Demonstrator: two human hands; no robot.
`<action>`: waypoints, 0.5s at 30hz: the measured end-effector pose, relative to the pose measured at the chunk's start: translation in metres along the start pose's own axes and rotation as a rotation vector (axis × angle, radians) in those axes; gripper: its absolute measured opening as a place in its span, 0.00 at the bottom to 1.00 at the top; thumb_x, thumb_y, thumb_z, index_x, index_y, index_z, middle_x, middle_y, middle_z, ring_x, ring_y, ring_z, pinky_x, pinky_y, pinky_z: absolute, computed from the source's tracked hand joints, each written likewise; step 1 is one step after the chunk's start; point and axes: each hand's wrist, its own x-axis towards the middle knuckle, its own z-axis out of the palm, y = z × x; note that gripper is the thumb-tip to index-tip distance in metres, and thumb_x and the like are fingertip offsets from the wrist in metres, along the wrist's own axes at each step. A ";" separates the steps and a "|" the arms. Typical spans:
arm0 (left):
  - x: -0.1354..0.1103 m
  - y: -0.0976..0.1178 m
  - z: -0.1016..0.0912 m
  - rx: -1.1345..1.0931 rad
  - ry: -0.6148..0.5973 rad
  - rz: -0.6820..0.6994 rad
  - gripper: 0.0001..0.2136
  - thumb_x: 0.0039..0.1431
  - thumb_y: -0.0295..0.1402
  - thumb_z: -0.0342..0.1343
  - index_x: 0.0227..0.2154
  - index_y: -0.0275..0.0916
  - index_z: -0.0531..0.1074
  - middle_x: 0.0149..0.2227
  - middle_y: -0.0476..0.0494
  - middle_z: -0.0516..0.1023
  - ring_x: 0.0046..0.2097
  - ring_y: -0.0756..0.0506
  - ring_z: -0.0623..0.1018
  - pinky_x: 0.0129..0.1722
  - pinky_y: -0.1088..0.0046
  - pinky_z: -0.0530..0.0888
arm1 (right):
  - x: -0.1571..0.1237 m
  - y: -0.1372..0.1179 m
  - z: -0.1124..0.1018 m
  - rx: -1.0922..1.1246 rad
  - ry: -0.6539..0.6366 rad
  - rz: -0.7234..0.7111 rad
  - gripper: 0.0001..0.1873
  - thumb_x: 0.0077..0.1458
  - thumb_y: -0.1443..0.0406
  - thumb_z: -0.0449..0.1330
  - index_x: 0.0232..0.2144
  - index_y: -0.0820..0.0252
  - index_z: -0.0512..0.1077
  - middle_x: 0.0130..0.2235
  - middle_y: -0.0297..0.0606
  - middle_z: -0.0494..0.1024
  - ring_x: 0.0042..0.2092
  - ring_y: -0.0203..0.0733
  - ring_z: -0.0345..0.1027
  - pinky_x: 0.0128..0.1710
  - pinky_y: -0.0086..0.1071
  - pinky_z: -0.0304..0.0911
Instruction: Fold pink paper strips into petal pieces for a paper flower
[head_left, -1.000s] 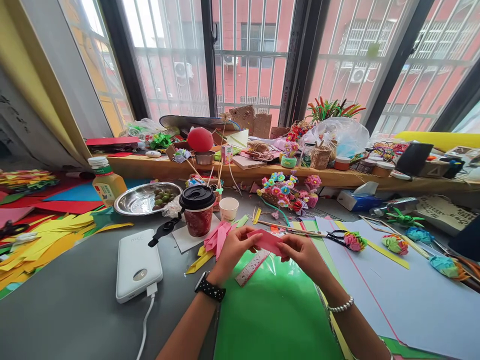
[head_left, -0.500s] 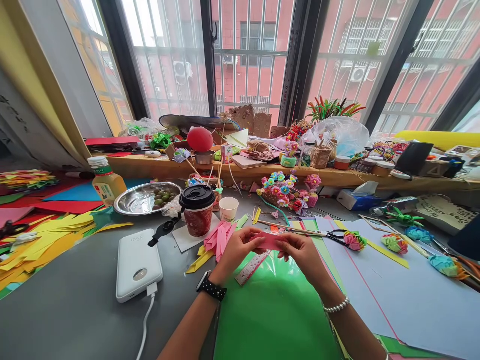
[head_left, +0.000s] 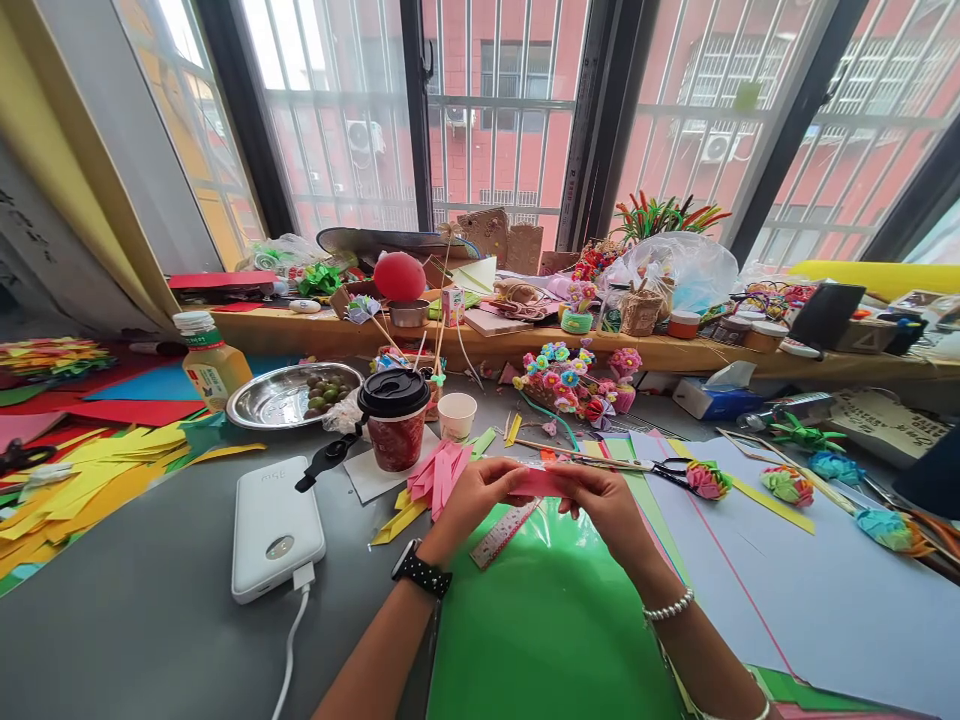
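Note:
A small piece of pink paper [head_left: 538,484] is stretched between my two hands, above the green sheet [head_left: 555,620]. My left hand [head_left: 484,490] pinches its left end, and my right hand [head_left: 600,497] grips the right end, fingers closed. Beneath my left hand lies a patterned ruler [head_left: 502,537]. Pink paper strips [head_left: 442,475] and folded yellow strips [head_left: 397,522] lie just left of that hand. Beyond my right hand are scissors [head_left: 671,474], their blades pointing left, beside a folded paper flower bud [head_left: 707,480].
A lidded coffee cup [head_left: 397,425], a paper cup [head_left: 457,415] and a white power bank [head_left: 277,525] with a cable stand to the left. A metal plate [head_left: 259,400] holds fruit. White sheets [head_left: 825,590] cover the right side. Yellow paper strips [head_left: 97,480] are heaped far left.
The pink paper looks narrower and flatter between my fingers, its top edge turned. My hands stay in nearly the same place.

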 end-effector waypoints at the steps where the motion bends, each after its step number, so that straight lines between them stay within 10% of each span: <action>1: 0.000 0.000 0.000 0.003 -0.012 -0.018 0.14 0.43 0.39 0.56 0.28 0.31 0.73 0.26 0.44 0.75 0.28 0.47 0.75 0.31 0.70 0.74 | 0.000 0.000 0.000 -0.013 -0.006 -0.003 0.09 0.42 0.65 0.58 0.30 0.59 0.75 0.17 0.30 0.71 0.19 0.31 0.61 0.19 0.25 0.58; 15: 0.000 0.000 -0.002 -0.020 -0.033 -0.175 0.16 0.42 0.40 0.57 0.28 0.31 0.72 0.27 0.42 0.76 0.29 0.48 0.75 0.33 0.72 0.72 | 0.000 0.000 0.001 -0.117 -0.088 -0.023 0.12 0.43 0.61 0.59 0.31 0.60 0.74 0.24 0.35 0.74 0.22 0.33 0.64 0.20 0.27 0.60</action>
